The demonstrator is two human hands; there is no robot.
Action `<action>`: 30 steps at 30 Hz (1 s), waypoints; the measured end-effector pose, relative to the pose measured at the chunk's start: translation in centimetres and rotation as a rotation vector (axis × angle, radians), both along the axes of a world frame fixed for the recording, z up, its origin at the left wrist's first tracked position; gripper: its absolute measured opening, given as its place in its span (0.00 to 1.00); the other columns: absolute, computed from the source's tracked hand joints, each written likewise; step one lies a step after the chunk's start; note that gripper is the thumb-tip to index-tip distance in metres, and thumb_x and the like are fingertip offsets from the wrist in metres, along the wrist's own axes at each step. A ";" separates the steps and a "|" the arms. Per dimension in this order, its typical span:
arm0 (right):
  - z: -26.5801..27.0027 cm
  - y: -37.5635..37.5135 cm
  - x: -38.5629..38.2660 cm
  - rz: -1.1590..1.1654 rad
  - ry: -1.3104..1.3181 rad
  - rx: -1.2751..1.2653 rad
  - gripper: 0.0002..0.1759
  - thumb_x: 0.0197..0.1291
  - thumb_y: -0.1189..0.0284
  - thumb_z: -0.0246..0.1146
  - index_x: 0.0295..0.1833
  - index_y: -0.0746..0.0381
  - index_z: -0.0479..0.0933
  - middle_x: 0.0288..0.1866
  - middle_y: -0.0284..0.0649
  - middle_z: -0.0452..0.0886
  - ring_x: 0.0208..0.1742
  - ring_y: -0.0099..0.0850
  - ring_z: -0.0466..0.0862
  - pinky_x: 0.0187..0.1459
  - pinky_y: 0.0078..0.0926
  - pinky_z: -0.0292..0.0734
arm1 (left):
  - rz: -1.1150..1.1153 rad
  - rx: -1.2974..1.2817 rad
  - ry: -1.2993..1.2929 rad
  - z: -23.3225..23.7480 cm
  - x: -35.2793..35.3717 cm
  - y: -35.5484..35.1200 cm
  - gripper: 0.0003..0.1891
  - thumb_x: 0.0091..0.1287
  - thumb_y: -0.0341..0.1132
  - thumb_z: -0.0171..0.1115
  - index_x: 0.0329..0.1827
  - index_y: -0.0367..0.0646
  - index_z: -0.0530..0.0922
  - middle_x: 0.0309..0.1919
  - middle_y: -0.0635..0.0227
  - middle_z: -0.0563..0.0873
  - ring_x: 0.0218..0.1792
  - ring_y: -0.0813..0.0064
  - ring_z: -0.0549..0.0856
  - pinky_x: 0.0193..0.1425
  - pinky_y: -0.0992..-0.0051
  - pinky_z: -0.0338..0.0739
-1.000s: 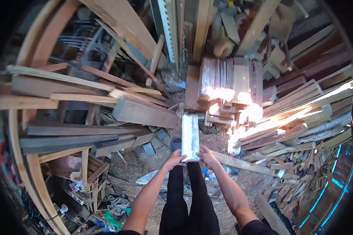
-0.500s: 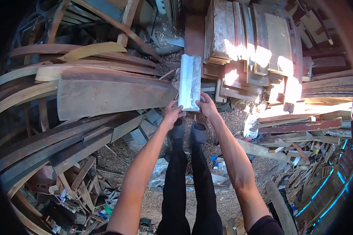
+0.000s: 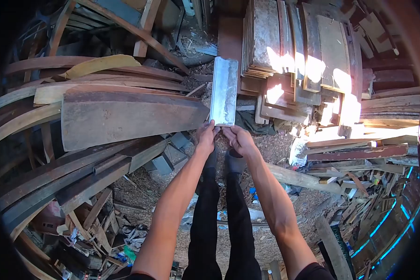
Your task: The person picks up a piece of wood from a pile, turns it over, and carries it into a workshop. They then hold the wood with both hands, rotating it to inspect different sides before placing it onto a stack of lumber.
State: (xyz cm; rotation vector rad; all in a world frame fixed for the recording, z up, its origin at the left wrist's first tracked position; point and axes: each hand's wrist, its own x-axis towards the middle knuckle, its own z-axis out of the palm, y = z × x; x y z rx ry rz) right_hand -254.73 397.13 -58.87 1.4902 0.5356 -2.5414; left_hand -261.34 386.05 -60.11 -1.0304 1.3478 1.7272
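A pale, whitish board with a moulded long edge (image 3: 224, 93) extends away from me, its near end above my feet. My left hand (image 3: 206, 136) is closed on the near left corner, with the thumb on top and the fingers partly hidden below. At the near right corner, my right hand (image 3: 240, 140) has its fingers curled against the near end, the thumb by the corner. Its fingertips are partly hidden under the board.
A wide brown plank (image 3: 130, 119) and other long boards jut in from the left. Stacked panels (image 3: 266, 37) stand ahead to the right, with piled planks (image 3: 359, 151) nearer. Wood scraps (image 3: 98, 214) and shavings cover the ground around my shoes (image 3: 234, 161).
My right hand has slid from the board's right edge round to its near end, its thumb no longer lying on top. The board has shifted slightly away and left in view.
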 end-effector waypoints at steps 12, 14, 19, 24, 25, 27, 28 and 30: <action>1.1 -0.5 -1.8 -0.011 -0.076 0.293 0.13 0.62 0.75 0.43 0.48 0.73 0.60 0.43 0.48 0.71 0.41 0.33 0.76 0.47 0.27 0.76 | -0.477 -0.075 0.386 2.3 -1.7 0.6 0.15 0.61 0.28 0.52 0.51 0.35 0.66 0.39 0.64 0.77 0.36 0.80 0.77 0.39 0.81 0.74; 1.4 -0.4 -2.4 -0.037 -0.062 0.307 0.12 0.62 0.75 0.43 0.48 0.72 0.60 0.41 0.47 0.70 0.40 0.32 0.76 0.46 0.27 0.76 | -0.502 -0.073 0.404 2.4 -2.2 0.8 0.16 0.61 0.28 0.52 0.51 0.35 0.66 0.38 0.65 0.77 0.36 0.81 0.77 0.39 0.82 0.73; 1.1 0.3 -4.2 -0.082 0.016 0.314 0.12 0.62 0.76 0.43 0.48 0.72 0.60 0.43 0.48 0.70 0.42 0.33 0.76 0.47 0.27 0.75 | -0.489 -0.079 0.485 1.8 -4.2 1.6 0.12 0.61 0.27 0.51 0.47 0.33 0.67 0.33 0.66 0.78 0.30 0.80 0.78 0.34 0.82 0.73; -0.3 2.6 -7.0 -0.087 -0.024 0.230 0.13 0.62 0.75 0.43 0.49 0.72 0.60 0.44 0.48 0.70 0.43 0.33 0.76 0.49 0.25 0.74 | -0.371 -0.007 0.346 0.7 -7.5 3.8 0.12 0.61 0.29 0.53 0.47 0.36 0.68 0.33 0.66 0.78 0.29 0.80 0.78 0.32 0.82 0.73; -0.7 3.0 -7.4 -0.103 -0.015 0.188 0.13 0.62 0.75 0.42 0.49 0.72 0.60 0.44 0.47 0.70 0.43 0.33 0.76 0.49 0.25 0.74 | -0.356 -0.007 0.296 0.4 -8.1 4.1 0.14 0.60 0.30 0.53 0.48 0.36 0.68 0.35 0.65 0.78 0.30 0.79 0.78 0.35 0.81 0.74; -0.7 3.8 -8.3 -0.131 -0.015 0.120 0.13 0.62 0.76 0.41 0.50 0.71 0.61 0.45 0.46 0.70 0.44 0.31 0.75 0.50 0.24 0.73 | -0.296 -0.017 0.207 1.0 -8.8 5.0 0.14 0.61 0.30 0.53 0.49 0.35 0.68 0.40 0.64 0.76 0.36 0.77 0.77 0.40 0.81 0.75; -0.8 4.1 -8.7 -0.130 -0.016 0.119 0.13 0.62 0.76 0.41 0.50 0.71 0.61 0.45 0.46 0.70 0.44 0.31 0.75 0.50 0.24 0.73 | -0.295 -0.018 0.205 1.0 -9.0 5.3 0.14 0.61 0.30 0.53 0.49 0.35 0.68 0.40 0.64 0.76 0.36 0.77 0.77 0.40 0.81 0.75; -0.7 4.6 -9.4 -0.141 0.033 0.072 0.12 0.62 0.78 0.41 0.49 0.71 0.62 0.46 0.46 0.70 0.46 0.31 0.74 0.51 0.24 0.72 | -0.120 0.095 0.166 0.3 -9.6 5.7 0.13 0.61 0.30 0.52 0.47 0.36 0.68 0.41 0.62 0.75 0.37 0.77 0.77 0.41 0.81 0.75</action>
